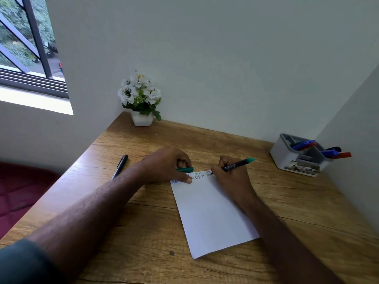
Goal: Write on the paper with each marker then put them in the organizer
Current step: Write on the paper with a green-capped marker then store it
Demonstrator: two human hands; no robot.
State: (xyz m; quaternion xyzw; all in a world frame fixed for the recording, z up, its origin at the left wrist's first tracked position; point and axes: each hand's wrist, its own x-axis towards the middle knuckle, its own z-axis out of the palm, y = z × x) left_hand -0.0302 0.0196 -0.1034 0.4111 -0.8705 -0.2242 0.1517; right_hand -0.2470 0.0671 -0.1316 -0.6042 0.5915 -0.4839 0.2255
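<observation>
Green is the colour in play: the right hand [231, 177] pinches a green marker [235, 165] in a writing grip, its tip down on the far edge of the paper [211, 212], where short rows of letters in several colours already sit; the left hand [168, 165] presses the sheet's far left corner with its thumb while its curled fingers hold the green cap [184, 169]; a black pen [121, 166] lies alone on the wooden desk [143, 222] to the left, seemingly not yet used; the organizer [297, 158] stands well apart at the far right, already holding blue, red and black markers. The risks, as I judge them: the writing hand's heel may smear fresh ink; the sheet, pinned at one corner only, could pivot under a stroke; the cap could slip from the crowded fingers and roll; the long reach to the organizer could knock its leaning markers.
</observation>
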